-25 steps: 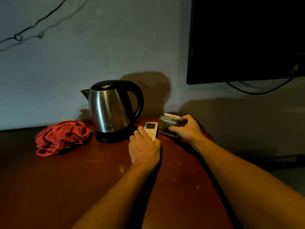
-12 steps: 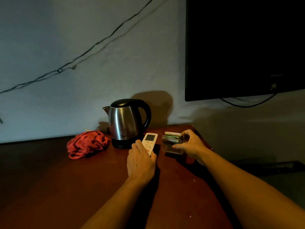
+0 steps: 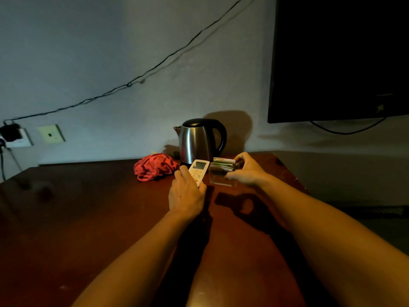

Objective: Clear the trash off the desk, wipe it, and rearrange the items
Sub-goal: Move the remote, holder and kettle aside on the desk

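Remote at the back right of the table, just in front of the kettle, lifted at its far end. Left hand curled round its near end, thumb along the right edge. Just beside it, clear box stuffed with sachets, pinched by the right hand from the right side, fingers over the far corner. Red cloth bunched left of the kettle, touching nothing held.

Likely rearranging, with wiping apparently done. To do it well: set remote and box down side by side, edges square to the wall, clear of the kettle base. Keep the box level so sachets stay in. Lower gently, then release. Afterwards, put the cloth away.
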The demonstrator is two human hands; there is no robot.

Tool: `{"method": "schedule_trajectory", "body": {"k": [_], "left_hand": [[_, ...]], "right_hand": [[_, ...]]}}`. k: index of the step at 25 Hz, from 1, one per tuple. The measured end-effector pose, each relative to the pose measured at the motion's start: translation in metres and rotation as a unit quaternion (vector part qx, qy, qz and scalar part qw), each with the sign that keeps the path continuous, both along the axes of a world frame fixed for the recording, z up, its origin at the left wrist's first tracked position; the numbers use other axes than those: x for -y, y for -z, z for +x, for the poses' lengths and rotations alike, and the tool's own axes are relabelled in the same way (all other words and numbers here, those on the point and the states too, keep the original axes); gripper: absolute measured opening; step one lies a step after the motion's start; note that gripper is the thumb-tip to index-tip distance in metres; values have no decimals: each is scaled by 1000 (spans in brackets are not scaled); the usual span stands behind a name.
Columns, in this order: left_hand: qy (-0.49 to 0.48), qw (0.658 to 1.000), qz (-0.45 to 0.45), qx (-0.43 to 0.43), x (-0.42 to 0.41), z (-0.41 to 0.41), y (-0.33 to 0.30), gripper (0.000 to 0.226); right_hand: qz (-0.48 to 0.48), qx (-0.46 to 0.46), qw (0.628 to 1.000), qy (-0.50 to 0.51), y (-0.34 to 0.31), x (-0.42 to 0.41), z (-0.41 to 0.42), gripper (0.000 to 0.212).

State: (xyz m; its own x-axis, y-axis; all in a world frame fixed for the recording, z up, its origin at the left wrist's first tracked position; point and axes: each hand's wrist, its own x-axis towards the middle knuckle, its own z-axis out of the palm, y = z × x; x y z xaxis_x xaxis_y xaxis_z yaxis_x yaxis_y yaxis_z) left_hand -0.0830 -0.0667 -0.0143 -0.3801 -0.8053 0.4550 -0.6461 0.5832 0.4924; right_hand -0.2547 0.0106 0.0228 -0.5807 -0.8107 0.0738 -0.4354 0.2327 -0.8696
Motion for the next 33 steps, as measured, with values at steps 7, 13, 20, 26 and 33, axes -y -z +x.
{"method": "schedule_trajectory", "body": {"k": [7, 13, 20, 26, 33], "left_hand": [[-57, 998, 7, 16, 16, 86, 0, 50], [-126, 992, 12, 21, 34, 165, 1, 47], [-184, 981, 26, 48, 57, 250, 7, 52], [-226, 971, 29, 73, 73, 313, 19, 52], [-245, 964, 53, 85, 88, 355, 40, 47]], "right_hand": [[22, -18, 997, -67, -5, 24, 67, 48], [32, -40, 992, -117, -5, 55, 132, 49], [39, -61, 986, -153, 2, 94, 203, 55], [39, -69, 981, -176, 10, 118, 258, 51], [72, -65, 977, -190, 23, 148, 312, 53]]}}
